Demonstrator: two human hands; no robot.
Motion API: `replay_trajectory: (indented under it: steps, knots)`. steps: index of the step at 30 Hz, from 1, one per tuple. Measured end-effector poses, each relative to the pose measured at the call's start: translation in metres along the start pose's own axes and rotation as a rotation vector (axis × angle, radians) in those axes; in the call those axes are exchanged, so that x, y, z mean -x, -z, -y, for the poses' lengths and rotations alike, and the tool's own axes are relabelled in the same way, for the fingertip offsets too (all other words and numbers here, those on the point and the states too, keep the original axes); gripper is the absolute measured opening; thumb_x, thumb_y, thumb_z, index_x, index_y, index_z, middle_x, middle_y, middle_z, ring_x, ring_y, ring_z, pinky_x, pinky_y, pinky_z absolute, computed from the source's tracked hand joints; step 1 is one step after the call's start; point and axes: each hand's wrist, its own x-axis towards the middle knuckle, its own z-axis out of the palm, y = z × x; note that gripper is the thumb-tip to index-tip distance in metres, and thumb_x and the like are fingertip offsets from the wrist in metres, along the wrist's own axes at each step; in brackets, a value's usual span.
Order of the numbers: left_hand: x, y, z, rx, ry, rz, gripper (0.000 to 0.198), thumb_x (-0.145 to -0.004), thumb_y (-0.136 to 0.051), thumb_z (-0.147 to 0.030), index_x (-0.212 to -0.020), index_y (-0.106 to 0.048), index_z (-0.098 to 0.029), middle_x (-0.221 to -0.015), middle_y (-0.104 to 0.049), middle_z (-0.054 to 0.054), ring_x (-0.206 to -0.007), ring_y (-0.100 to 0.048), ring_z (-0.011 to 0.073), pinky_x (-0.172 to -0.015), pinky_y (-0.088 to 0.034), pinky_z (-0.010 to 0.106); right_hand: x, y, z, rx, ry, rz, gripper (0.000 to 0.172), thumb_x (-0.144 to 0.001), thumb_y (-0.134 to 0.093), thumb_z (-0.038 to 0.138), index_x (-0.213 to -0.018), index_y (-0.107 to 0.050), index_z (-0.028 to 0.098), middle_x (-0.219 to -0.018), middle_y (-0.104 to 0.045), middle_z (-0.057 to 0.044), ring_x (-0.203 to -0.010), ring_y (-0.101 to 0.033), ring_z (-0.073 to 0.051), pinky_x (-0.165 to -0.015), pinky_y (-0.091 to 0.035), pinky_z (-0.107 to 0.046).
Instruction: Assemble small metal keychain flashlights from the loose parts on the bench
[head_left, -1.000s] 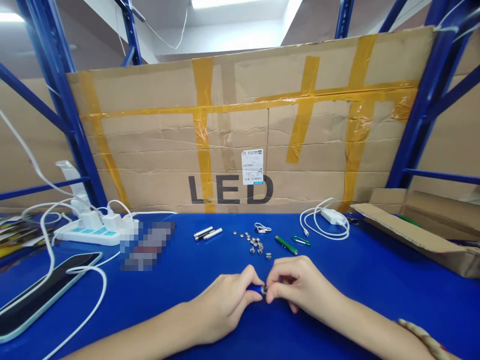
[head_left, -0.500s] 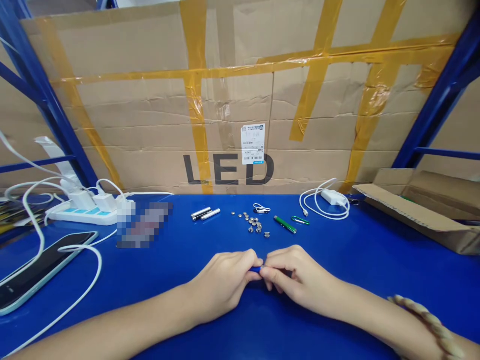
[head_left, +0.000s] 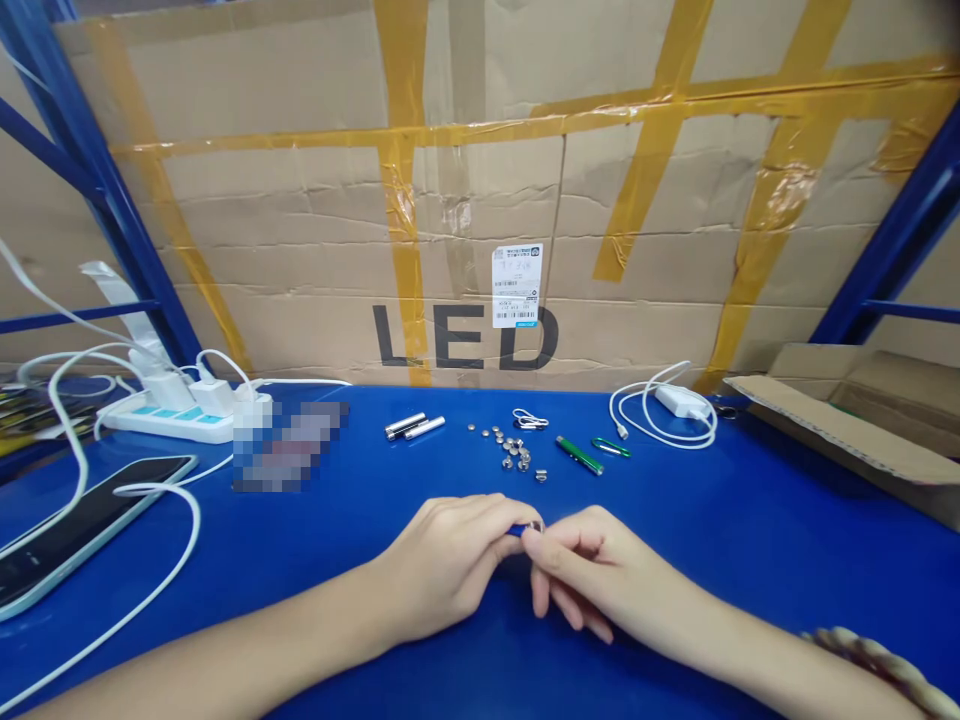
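Blue table [head_left: 750, 540], with a cardboard wall behind it. Your left hand [head_left: 450, 565] and right hand [head_left: 592, 575] meet low centre, resting on the table. The left hand is closed around a blue tube [head_left: 516, 529]; only a short stretch shows past the fingers. Its long axis runs left to right, about flat to the table, free end pointing at your right hand. A silver tip [head_left: 535, 525] sits on that end, so the right hand is nearer; its thumb and forefinger pinch it, other fingers loosely curled. Button cells [head_left: 516, 452] lie well beyond.
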Motion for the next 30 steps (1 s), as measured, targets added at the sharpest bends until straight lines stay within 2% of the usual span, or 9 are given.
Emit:
replay_trajectory:
  steps: [4,8,12,16,19,22,26,28,30]
  knots:
    - [-0.001,0.003,0.005,-0.055,0.085,-0.059,0.020,-0.092,-0.032,-0.019,-0.100,-0.051,-0.018,-0.087,-0.062,0.003,-0.072,-0.057,0.0127,-0.067,-0.042,0.021,-0.002,0.004,0.002,0.086,0.046,-0.207,0.032,-0.071,-0.066,0.045,-0.064,-0.061,0.014,-0.046,-0.045,0.006,-0.033,-0.035,-0.003,-0.032,-0.026,-0.015]
    - [-0.003,0.004,0.012,-0.015,0.252,-0.079,0.021,-0.092,-0.031,-0.022,-0.099,-0.050,-0.019,-0.073,-0.057,-0.001,-0.062,-0.052,0.0115,-0.063,-0.039,0.021,-0.005,0.010,0.002,0.108,0.106,-0.385,0.027,-0.070,-0.066,0.042,-0.078,-0.063,0.016,-0.056,-0.047,0.006,-0.034,-0.037,-0.002,-0.033,-0.030,-0.016]
    - [-0.005,0.003,0.018,0.094,0.346,-0.058,0.022,-0.093,-0.029,-0.024,-0.095,-0.050,-0.019,-0.064,-0.050,-0.004,-0.059,-0.049,0.0107,-0.061,-0.037,0.020,-0.005,0.012,0.000,0.140,0.111,-0.403,0.026,-0.074,-0.063,0.039,-0.088,-0.062,0.018,-0.065,-0.051,0.005,-0.034,-0.042,-0.002,-0.035,-0.033,-0.016]
    - [-0.006,0.002,0.019,0.144,0.348,0.020,0.022,-0.092,-0.031,-0.025,-0.096,-0.052,-0.020,-0.064,-0.051,-0.004,-0.060,-0.049,0.0105,-0.061,-0.036,0.020,-0.005,0.013,-0.003,0.198,0.157,-0.378,0.032,-0.075,-0.062,0.034,-0.104,-0.060,0.022,-0.078,-0.058,0.002,-0.037,-0.048,-0.002,-0.038,-0.038,-0.017]
    - [-0.006,0.002,0.017,0.169,0.348,0.035,0.022,-0.091,-0.032,-0.026,-0.095,-0.053,-0.020,-0.065,-0.051,-0.004,-0.060,-0.049,0.0105,-0.061,-0.036,0.021,-0.007,0.018,-0.005,0.261,0.185,-0.399,0.031,-0.076,-0.062,0.034,-0.104,-0.062,0.023,-0.083,-0.061,0.001,-0.037,-0.049,-0.003,-0.038,-0.040,-0.018]
    - [-0.007,0.002,0.018,0.228,0.377,0.006,0.024,-0.091,-0.032,-0.027,-0.091,-0.054,-0.018,-0.064,-0.051,-0.003,-0.061,-0.048,0.0109,-0.064,-0.036,0.021,-0.009,0.029,-0.005,0.370,0.238,-0.485,0.030,-0.075,-0.063,0.035,-0.101,-0.064,0.021,-0.085,-0.063,-0.001,-0.040,-0.052,-0.005,-0.041,-0.045,-0.020]
    - [-0.008,0.000,0.027,0.395,0.464,-0.062,0.026,-0.091,-0.032,-0.034,-0.091,-0.053,-0.017,-0.066,-0.051,-0.002,-0.059,-0.044,0.0104,-0.058,-0.034,0.022,-0.010,0.053,-0.005,0.653,0.350,-0.718,0.027,-0.077,-0.060,0.036,-0.099,-0.064,0.021,-0.087,-0.064,-0.003,-0.056,-0.060,-0.012,-0.052,-0.050,-0.024]
    - [-0.009,-0.001,0.032,0.519,0.523,-0.108,0.030,-0.091,-0.033,-0.040,-0.089,-0.052,-0.017,-0.065,-0.050,-0.002,-0.054,-0.039,0.0091,-0.052,-0.030,0.021,-0.012,0.068,-0.007,0.820,0.312,-0.810,0.026,-0.079,-0.058,0.034,-0.102,-0.063,0.022,-0.091,-0.065,-0.003,-0.063,-0.062,-0.014,-0.054,-0.051,-0.025]
    - [-0.010,-0.002,0.035,0.634,0.579,-0.143,0.033,-0.089,-0.035,-0.046,-0.082,-0.048,-0.017,-0.063,-0.047,-0.003,-0.050,-0.034,0.0080,-0.049,-0.027,0.020,-0.014,0.083,-0.012,0.936,0.215,-0.848,0.024,-0.081,-0.056,0.033,-0.102,-0.063,0.023,-0.095,-0.065,-0.003,-0.066,-0.063,-0.015,-0.056,-0.051,-0.027]
